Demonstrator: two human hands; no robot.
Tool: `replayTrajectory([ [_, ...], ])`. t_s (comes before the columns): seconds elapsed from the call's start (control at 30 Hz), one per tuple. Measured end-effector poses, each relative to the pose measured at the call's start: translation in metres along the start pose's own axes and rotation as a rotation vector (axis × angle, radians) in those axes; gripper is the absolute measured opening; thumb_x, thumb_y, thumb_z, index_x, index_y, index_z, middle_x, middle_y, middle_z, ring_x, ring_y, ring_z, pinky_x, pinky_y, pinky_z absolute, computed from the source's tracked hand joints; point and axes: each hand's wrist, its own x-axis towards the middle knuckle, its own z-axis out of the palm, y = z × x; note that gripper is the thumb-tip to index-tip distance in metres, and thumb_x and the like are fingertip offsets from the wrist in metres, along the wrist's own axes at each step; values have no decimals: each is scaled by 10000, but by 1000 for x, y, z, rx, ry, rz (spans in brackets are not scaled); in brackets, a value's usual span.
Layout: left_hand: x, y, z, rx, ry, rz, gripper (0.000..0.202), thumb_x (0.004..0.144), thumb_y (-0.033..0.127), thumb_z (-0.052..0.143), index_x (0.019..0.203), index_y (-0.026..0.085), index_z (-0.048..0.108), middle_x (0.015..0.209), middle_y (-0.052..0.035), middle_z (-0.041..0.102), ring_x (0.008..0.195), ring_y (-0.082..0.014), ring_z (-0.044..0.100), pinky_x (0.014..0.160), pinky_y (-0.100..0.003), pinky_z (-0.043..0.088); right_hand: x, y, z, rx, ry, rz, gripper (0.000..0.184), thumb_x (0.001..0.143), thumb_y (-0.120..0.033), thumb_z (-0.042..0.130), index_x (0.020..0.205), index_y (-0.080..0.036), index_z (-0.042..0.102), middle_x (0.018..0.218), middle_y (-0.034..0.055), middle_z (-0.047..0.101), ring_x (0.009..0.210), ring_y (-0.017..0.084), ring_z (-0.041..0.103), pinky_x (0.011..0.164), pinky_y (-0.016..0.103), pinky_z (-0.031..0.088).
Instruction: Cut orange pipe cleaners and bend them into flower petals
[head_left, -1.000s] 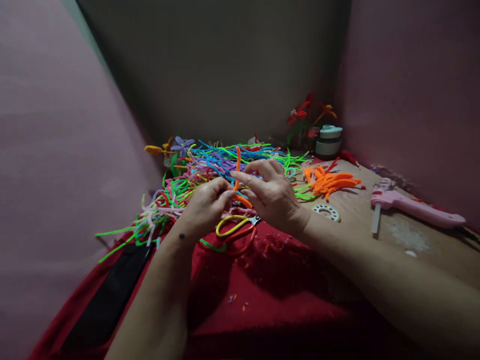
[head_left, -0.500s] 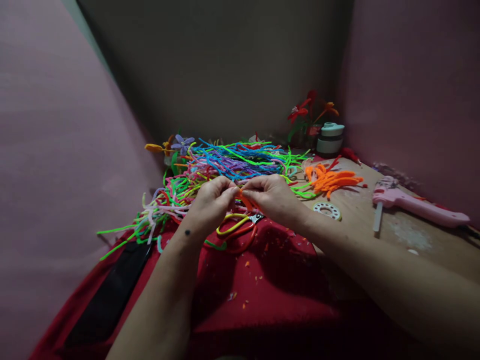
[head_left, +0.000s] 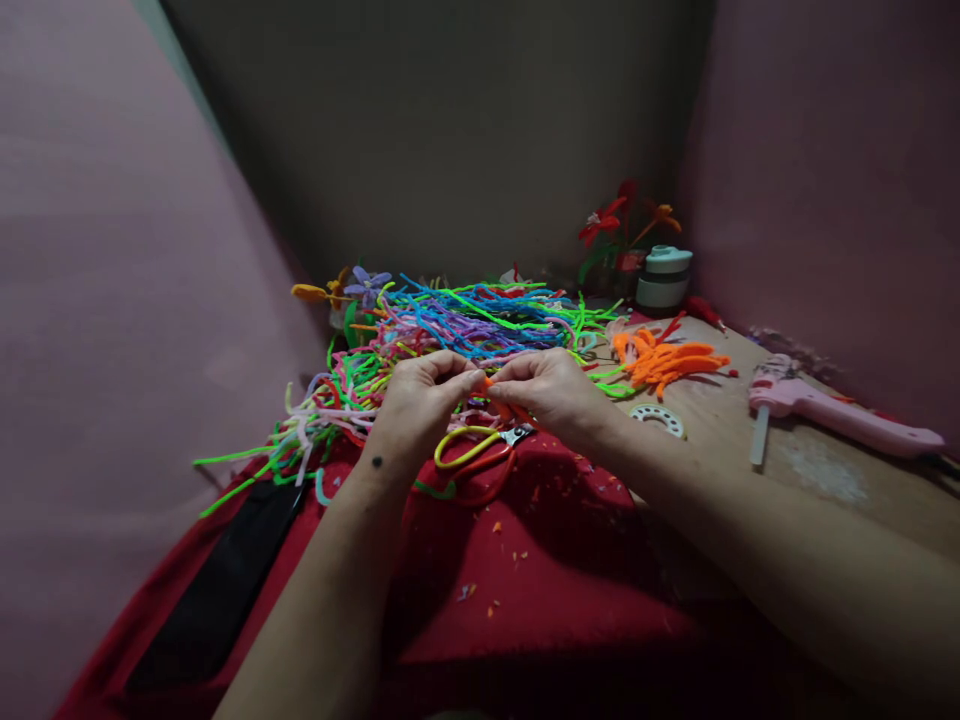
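Note:
Between my two hands is an orange pipe cleaner (head_left: 512, 409), mostly covered by fingers. My left hand (head_left: 427, 395) pinches one end between thumb and forefinger. From the other side my right hand (head_left: 546, 388) pinches it too, the fingertips of both hands almost meeting. Just below them lie scissors (head_left: 471, 458) with a yellow and a red handle loop, on the red cloth (head_left: 555, 600). Behind the hands spreads a big heap of pipe cleaners (head_left: 480, 318) in blue, purple, green and pink. A bundle of orange pipe cleaners (head_left: 671, 362) lies to the right.
A pink glue gun (head_left: 847, 408) lies on the board at right, near a white ring with holes (head_left: 658, 420). At the back stand a lidded jar (head_left: 664, 278) and red fuzzy flowers (head_left: 602, 222). A black flat object (head_left: 217, 590) lies at left.
The view has shifted very slightly. Both hands keep their pinch on the orange pipe cleaner, with only a small movement of the fingers.

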Motion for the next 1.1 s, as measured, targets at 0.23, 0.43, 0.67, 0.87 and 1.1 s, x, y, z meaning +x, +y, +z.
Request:
replayTrajectory([
  [0.23,-2,0,1,-34,-56,-44,178,726,301,581,646,161,505,496,69,437,426,-53,358,432,-181,306,0,2,3,56,24,-3,166,652,-172,584,493,-128,560,487,-14,525,447,63,432,466,205,355],
  [0.43,0,-5,8,96,69,40,99,743,246,527,682,175,498,550,45,486,479,-85,436,471,-197,364,1,6,6,294,-20,91,142,644,-201,612,533,-132,556,475,-22,521,429,68,449,460,209,378],
  [0.67,2,-11,8,278,195,257,93,783,238,493,711,180,501,647,21,513,568,-91,460,525,-201,365,1,9,9,491,-133,240,89,621,-171,669,584,-106,620,529,11,594,546,118,587,574,246,484],
  [0.87,0,-5,6,-378,-131,-109,194,750,363,594,775,174,556,519,55,478,407,-71,430,409,-199,356,1,5,5,499,-163,261,108,647,-166,694,613,-84,632,576,53,639,502,117,594,507,231,495],
  [1.1,0,-8,16,-363,64,-120,186,685,319,646,626,148,606,498,31,546,404,-88,482,409,-211,378,0,7,11,383,-134,208,216,689,-184,658,512,-95,569,460,2,572,364,57,489,406,172,428],
])
